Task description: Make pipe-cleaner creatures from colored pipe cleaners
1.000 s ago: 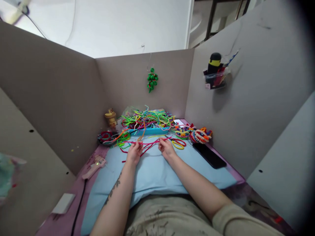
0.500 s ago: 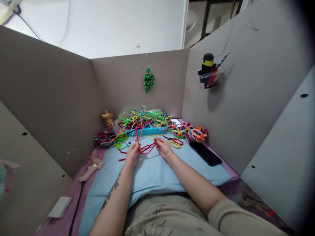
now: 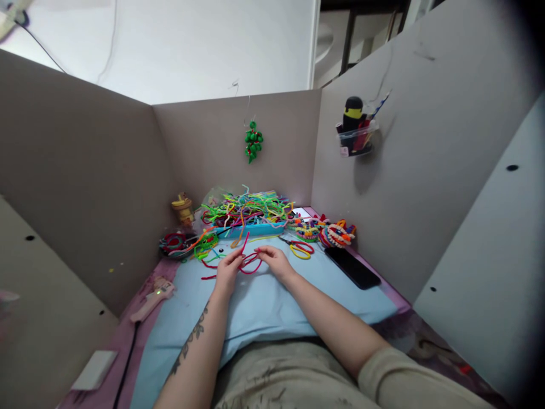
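Note:
My left hand and my right hand are close together over a light blue cushion. Both pinch a bundle of red and pink pipe cleaners bent into loops between them. One pink end sticks up above my left fingers. Loose red and green strands lie on the cushion just left of my left hand. Beyond my hands a blue tray holds a heap of pipe cleaners in many colours.
Scissors with red and yellow handles, a black phone and finished colourful pieces lie to the right. A glue gun and a dark bowl are at the left. Grey partition walls enclose the desk.
My hands have come closer together, and the red pipe cleaners, stretched out straight a second ago, are now folded into loops between them.

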The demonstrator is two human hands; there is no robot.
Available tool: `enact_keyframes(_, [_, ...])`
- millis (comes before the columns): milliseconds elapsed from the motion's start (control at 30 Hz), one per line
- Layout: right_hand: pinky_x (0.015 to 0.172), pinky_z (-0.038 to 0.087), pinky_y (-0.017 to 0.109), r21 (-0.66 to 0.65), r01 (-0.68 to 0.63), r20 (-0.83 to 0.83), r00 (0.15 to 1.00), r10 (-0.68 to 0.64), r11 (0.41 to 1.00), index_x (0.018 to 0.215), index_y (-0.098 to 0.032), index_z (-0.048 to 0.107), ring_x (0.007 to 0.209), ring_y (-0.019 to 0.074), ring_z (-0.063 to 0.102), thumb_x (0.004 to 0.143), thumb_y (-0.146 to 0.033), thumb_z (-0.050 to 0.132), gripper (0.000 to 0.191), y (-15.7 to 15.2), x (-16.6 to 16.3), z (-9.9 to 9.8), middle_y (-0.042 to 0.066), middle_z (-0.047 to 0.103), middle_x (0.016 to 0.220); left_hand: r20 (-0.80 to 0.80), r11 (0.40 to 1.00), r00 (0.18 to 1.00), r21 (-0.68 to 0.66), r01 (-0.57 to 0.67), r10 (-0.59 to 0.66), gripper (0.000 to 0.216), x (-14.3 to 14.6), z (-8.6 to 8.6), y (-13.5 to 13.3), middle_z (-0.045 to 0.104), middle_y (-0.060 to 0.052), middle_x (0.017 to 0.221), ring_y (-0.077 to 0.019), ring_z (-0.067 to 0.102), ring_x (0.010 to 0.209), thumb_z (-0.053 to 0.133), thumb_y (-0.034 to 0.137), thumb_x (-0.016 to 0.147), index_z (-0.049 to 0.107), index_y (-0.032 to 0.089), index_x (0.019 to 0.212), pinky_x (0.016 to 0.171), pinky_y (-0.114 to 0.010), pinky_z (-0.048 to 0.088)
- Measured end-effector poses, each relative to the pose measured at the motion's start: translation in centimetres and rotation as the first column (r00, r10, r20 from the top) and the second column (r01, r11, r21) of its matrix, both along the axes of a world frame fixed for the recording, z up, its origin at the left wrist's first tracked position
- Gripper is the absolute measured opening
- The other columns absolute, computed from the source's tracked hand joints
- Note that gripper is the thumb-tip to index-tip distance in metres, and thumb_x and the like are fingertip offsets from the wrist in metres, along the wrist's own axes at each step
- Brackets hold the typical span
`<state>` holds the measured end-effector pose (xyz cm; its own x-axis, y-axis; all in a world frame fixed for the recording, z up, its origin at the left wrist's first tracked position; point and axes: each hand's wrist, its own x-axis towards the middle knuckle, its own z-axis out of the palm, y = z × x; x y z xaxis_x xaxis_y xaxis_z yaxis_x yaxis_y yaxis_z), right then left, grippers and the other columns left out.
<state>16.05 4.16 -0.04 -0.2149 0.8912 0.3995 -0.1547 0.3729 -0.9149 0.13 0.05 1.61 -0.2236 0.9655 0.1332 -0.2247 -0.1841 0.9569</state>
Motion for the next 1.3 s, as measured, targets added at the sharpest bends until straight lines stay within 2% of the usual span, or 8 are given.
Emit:
enact_keyframes(100, [0.077,0.047,0.032,0.178,0.090,0.113,0.987,-0.111,0.980,0.091,-0.022,0.069,0.079,0.0165,0.059,0.078,-0.029,0.055,0.020,-0.7,0.3,0.5,0.004,0.066,0.084,-0.117,0.998,0.991,0.040,-0.053,0.057,0.038,0.1,0.1,-0.1,0.062,0.000,0.061,-0.0106,0.051,0.054,0.070,0.031,0.060,0.069,0.014,0.094,0.056,-0.024,0.041])
enact_keyframes(200, [0.082,0.045,0.033,0.381,0.106,0.224,0.953,-0.203,0.918,0.094,-0.024,0.068,0.087,0.0173,0.058,0.081,-0.025,0.052,0.020,-1.4,0.4,0.7,0.005,0.065,0.088,-0.270,0.990,0.957,0.125,-0.073,0.104,0.026,0.4,0.1,-0.3,0.062,-0.002,0.062,-0.0136,0.052,0.058,0.070,0.031,0.062,0.072,0.017,0.084,0.057,-0.024,0.041])
enact_keyframes(367, [0.084,0.044,0.033,0.491,0.113,0.318,0.900,-0.299,0.864,0.096,-0.022,0.065,0.090,0.0175,0.057,0.084,-0.019,0.047,0.022,-1.3,0.5,0.2,0.006,0.065,0.091,-0.401,0.973,0.907,0.227,-0.035,0.126,0.014,0.8,-0.1,-0.4,0.063,-0.004,0.070,-0.0175,0.053,0.070,0.069,0.025,0.062,0.073,0.023,0.076,0.069,-0.027,0.041])
enact_keyframes(833, [0.085,0.044,0.033,0.435,0.118,0.355,0.889,-0.290,0.893,0.100,-0.023,0.064,0.091,0.0178,0.058,0.083,-0.021,0.050,0.022,-0.8,0.3,-0.2,0.005,0.066,0.095,-0.426,0.976,0.902,0.216,0.037,0.060,0.008,1.3,0.1,-1.2,0.061,-0.005,0.069,-0.0159,0.051,0.067,0.067,0.021,0.064,0.071,0.022,0.071,0.068,-0.025,0.039])
enact_keyframes(967, [0.082,0.044,0.032,0.413,0.140,0.335,0.895,-0.293,0.900,0.090,-0.022,0.065,0.086,0.0177,0.058,0.081,-0.020,0.052,0.017,-1.0,0.4,0.1,0.005,0.066,0.088,-0.408,0.983,0.913,0.168,0.069,0.005,0.016,1.0,0.0,-1.0,0.064,-0.005,0.073,-0.0173,0.054,0.071,0.065,0.032,0.068,0.071,0.020,0.076,0.068,-0.026,0.042])
enact_keyframes(1100, [0.078,0.045,0.031,0.367,0.191,0.262,0.918,-0.298,0.910,0.083,-0.021,0.066,0.081,0.0177,0.057,0.078,-0.020,0.054,0.013,-0.9,0.5,0.2,0.004,0.065,0.082,-0.231,0.996,0.971,0.043,0.079,-0.067,0.036,0.5,0.0,-0.6,0.067,-0.007,0.080,-0.0188,0.059,0.075,0.059,0.046,0.072,0.070,0.015,0.087,0.070,-0.029,0.045])
enact_keyframes(1167, [0.073,0.046,0.030,0.328,0.193,0.225,0.935,-0.275,0.925,0.082,-0.020,0.066,0.077,0.0173,0.057,0.076,-0.022,0.056,0.011,-0.8,0.5,0.2,0.004,0.064,0.080,-0.217,0.997,0.974,0.041,0.069,-0.059,0.037,0.4,-0.1,-0.4,0.068,-0.009,0.087,-0.0200,0.060,0.083,0.061,0.046,0.070,0.069,0.015,0.088,0.076,-0.030,0.044])
enact_keyframes(1300, [0.070,0.047,0.028,0.247,0.082,0.162,0.979,-0.125,0.966,0.084,-0.019,0.066,0.073,0.0161,0.059,0.077,-0.025,0.057,0.013,-0.8,0.1,-0.1,0.004,0.065,0.080,-0.348,0.986,0.932,0.085,0.141,-0.103,0.034,0.6,-0.3,-0.3,0.066,-0.010,0.099,-0.0213,0.058,0.095,0.061,0.042,0.072,0.068,0.016,0.094,0.087,-0.032,0.041])
